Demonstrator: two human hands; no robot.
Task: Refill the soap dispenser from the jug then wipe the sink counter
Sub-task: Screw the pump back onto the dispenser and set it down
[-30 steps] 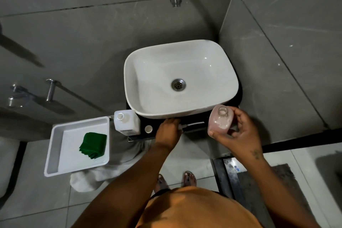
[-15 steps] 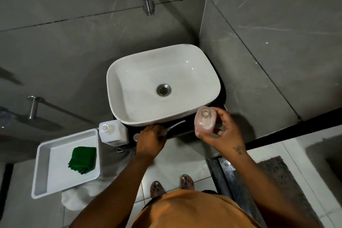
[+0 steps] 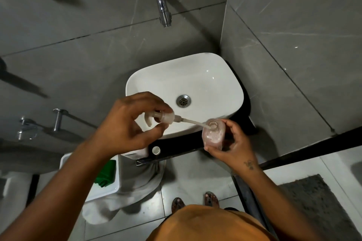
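White basin [image 3: 215, 76] sat on black counter [image 3: 176, 147], tap above. Right hand [image 3: 233, 143] gripped pink soap bottle [image 3: 212, 135] over basin's front right corner. Left hand [image 3: 127, 123], down at counter's front edge a second before, now pinched pump head [image 3: 162, 118], dip tube entering bottle neck. Loose white cap [image 3: 156, 150] lay on counter. Judged: refill done, pump being refitted; wiping remained.

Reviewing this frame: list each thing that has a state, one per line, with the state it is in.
soap dispenser bottle: uncapped, upright, held by the right hand
pump head: off the bottle, held by the left hand, tube tip at the bottle mouth
tap: no water running
sink basin: looks empty
white cap: loose on the black counter
green cloth: folded in the white tray
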